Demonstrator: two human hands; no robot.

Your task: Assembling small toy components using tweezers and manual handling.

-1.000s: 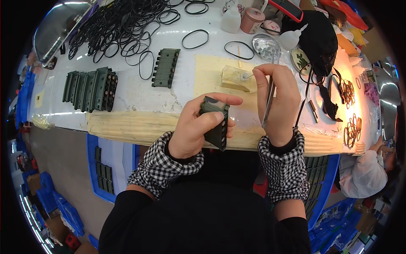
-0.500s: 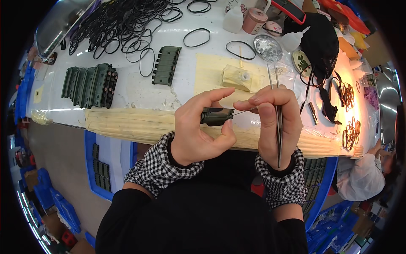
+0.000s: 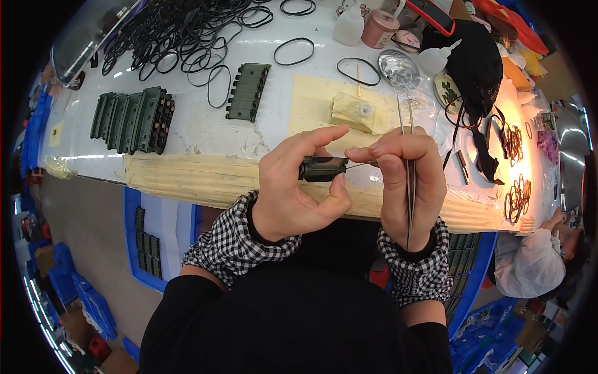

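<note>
My left hand (image 3: 289, 196) is closed on a small dark green part (image 3: 321, 169) with brownish patches, its end facing right between the fingertips. The fingers hide some of this part. In my right hand (image 3: 420, 181) is a pair of metal tweezers (image 3: 409, 206), lying upright across the fingers with its tips upward. A thin needle-like rod (image 3: 359, 166) is pinched by the same hand's thumb and forefinger, and its left tip meets or almost meets the part's end. Farther back lies a green toothed strip (image 3: 248, 93), and more green strips (image 3: 132, 121) sit side by side at left.
Black rubber bands (image 3: 180, 37) pile at the back left. A yellow taped block (image 3: 352, 112) with a white nozzle stands behind my hands. A clear round dish (image 3: 398, 70), squeeze bottle (image 3: 436, 59) and black bag (image 3: 473, 62) crowd the right. Blue trays (image 3: 129, 230) sit below the table edge.
Both hands and the green part have shifted very slightly right in the picture, as have several things on the table. The grips look the same.
</note>
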